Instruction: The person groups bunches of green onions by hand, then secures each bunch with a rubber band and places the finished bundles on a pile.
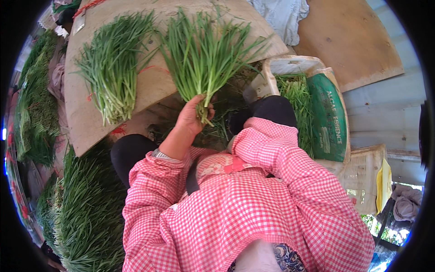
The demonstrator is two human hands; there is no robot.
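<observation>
One white crate [297, 59] at two o'clock holds cut green stalks [293, 97], with a green bag [327, 120] along its right side. Our left hand [195, 114], fingers wrapped tightly around the stems of a leafy bundle [199, 68], sits near the dial's centre, forearm slanting up and rightward; the bundle fans toward twelve. A second bundle [113, 68] lies on the board [154, 93] at ten. We cannot tell our right hand's state: it is out of sight.
</observation>
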